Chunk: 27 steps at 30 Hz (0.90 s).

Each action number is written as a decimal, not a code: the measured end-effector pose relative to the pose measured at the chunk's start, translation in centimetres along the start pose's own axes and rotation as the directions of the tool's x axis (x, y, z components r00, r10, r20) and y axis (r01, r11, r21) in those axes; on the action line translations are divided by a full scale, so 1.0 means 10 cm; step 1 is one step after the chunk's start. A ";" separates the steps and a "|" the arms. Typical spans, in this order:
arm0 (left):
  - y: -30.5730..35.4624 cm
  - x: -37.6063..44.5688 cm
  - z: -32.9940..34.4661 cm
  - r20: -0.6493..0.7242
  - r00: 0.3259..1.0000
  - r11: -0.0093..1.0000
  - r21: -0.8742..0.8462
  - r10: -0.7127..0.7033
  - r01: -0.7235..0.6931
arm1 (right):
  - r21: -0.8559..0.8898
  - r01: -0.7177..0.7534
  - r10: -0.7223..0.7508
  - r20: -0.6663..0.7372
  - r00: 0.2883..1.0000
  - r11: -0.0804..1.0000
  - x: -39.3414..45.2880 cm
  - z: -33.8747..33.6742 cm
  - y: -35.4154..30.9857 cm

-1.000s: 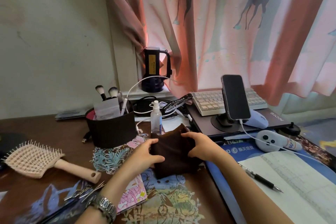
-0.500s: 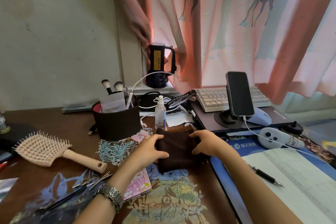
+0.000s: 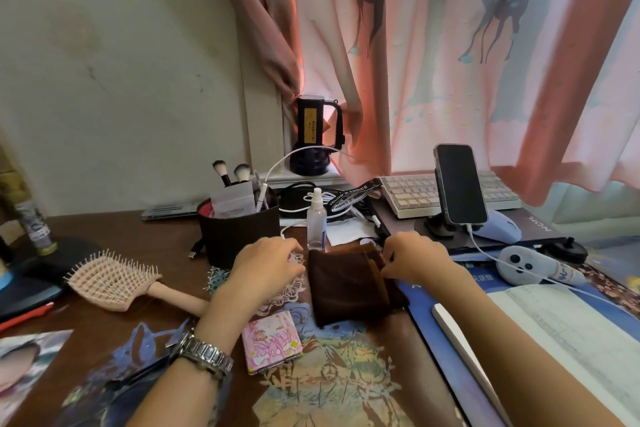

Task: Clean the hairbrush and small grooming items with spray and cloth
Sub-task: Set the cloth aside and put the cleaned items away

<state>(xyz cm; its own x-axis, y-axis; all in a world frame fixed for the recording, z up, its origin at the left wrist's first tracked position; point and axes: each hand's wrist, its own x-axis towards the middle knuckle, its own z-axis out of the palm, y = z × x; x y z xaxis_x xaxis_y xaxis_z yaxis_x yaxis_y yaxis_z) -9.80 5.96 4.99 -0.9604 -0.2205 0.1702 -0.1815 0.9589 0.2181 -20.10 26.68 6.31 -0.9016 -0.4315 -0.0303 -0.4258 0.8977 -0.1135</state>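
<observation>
A: Why is the brown cloth [image 3: 348, 282] lying flat in the middle of the counter [image 3: 166, 239]?

B: I'd say it's being readied for wiping. The right hand [image 3: 414, 258] pinches its folded right edge, fingers curled closed on the fabric. The left hand [image 3: 265, 267] sits just beside its left edge, loosely curled and holding nothing.

A: And the spray?

B: The clear spray bottle [image 3: 317, 220] stands upright just behind the cloth, within easy reach of either hand.

A: The hairbrush?

B: The hairbrush [image 3: 116, 282] lies well to the left on the counter, bristles up, handle pointing toward the left wrist. It's a pale pink vented paddle; whether it's dirty is too fine to tell. Likely untouched yet.
</observation>
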 end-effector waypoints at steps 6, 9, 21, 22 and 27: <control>-0.28 -0.17 -0.34 -0.025 0.991 0.973 0.197 0.131 -0.124 | -0.105 0.081 -0.100 -0.185 0.978 0.991 -0.09 -0.20 -0.27; -0.57 -0.30 -0.51 -0.034 0.996 0.971 0.227 0.078 -0.069 | -0.067 0.170 -0.182 -0.264 0.947 0.983 -0.16 -0.24 -0.51; -1.66 -1.11 -0.64 -0.148 0.951 0.939 0.174 -0.271 0.295 | 0.013 0.537 -0.520 -0.233 0.822 0.843 -0.17 0.06 -1.61; -1.73 -1.13 -0.63 -0.155 0.943 0.932 0.172 -0.296 0.321 | 0.012 0.550 -0.533 -0.227 0.815 0.835 -0.17 0.09 -1.68; -1.96 -1.20 -0.49 -0.243 0.892 0.902 0.113 -0.381 0.416 | 0.036 0.596 -0.584 -0.165 0.795 0.802 -0.20 0.22 -2.01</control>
<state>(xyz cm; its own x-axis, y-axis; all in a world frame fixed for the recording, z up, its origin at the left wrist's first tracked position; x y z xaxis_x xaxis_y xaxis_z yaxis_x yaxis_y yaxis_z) 6.30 -11.11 3.41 -0.7363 -0.6056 0.3018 -0.5875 0.7935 0.1590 -9.62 9.33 6.43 -0.4808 -0.8524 0.2058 -0.8764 0.4594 -0.1445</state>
